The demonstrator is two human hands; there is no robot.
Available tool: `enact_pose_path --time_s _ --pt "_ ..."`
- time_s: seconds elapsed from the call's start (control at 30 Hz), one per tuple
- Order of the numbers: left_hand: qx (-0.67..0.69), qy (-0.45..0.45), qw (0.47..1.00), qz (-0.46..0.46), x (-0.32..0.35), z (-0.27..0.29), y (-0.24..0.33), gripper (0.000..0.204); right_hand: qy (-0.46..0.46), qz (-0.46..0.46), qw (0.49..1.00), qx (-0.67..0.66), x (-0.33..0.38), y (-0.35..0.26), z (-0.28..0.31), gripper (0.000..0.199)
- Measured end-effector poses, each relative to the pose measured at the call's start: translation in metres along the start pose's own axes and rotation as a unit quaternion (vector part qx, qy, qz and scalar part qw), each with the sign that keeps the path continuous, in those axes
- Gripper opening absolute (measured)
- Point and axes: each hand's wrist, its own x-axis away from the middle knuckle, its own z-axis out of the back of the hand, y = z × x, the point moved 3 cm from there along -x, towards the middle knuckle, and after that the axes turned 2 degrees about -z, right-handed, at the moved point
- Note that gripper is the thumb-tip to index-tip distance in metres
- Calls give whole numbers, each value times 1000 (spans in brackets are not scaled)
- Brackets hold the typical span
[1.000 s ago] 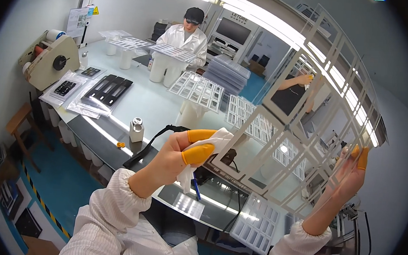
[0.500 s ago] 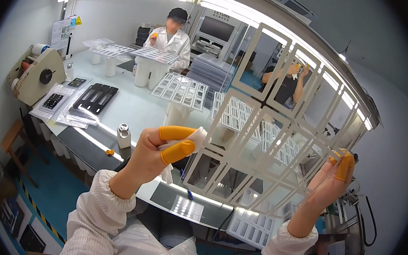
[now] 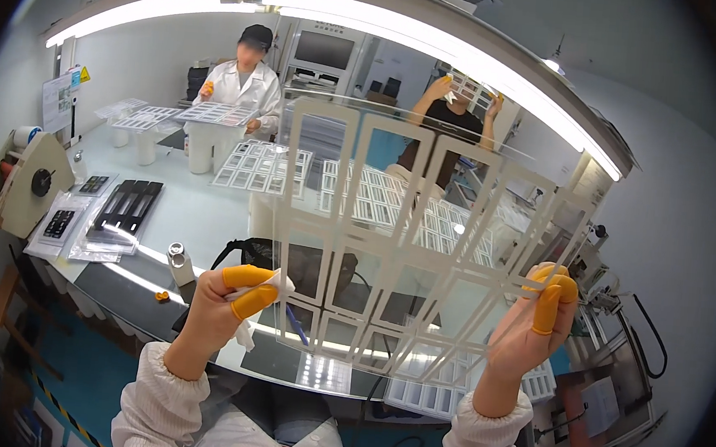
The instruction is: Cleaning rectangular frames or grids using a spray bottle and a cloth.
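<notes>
Clear sheet with pale rectangular frame outlines [image 3: 325, 112] is held up in front of me, tilted, the table showing through it. My right hand [image 3: 526, 337], in orange finger cots, is closed on its right edge. My left hand [image 3: 215, 313], its thumb and finger also in orange cots, pinches a folded white cloth [image 3: 283, 284] at the sheet's lower left edge. A loose end of white cloth hangs below that hand. Whether the left fingers also grip the sheet itself is hard to tell.
Similar framed sheets [image 3: 263, 167] rest on white cylinders across the table. A small bottle [image 3: 179, 263] and orange finger cots [image 3: 162, 296] lie left of me. Behind the sheet is a black mesh bag [image 3: 242, 252]. Two co-workers [image 3: 249, 89] are opposite. A white tray [image 3: 424, 397] sits below.
The sheet has swung from a slant to more upright and sits lower. My view has turned and shifted, bringing the black bag into sight. Both hands keep their holds.
</notes>
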Motion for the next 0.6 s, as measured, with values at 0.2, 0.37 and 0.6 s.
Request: enact_pose_path --time_s 0.2,0.37,0.6 --pt "24 -20 999 25 -3 -2 -6 24 5 5 1000 22 3 -7 9 18" --pt "87 -52 995 23 -19 5 3 37 -10 -13 1000 14 -1 -9 9 18" --pt "137 -45 989 -35 -58 5 26 41 -28 -38 999 -9 0 -9 8 20"
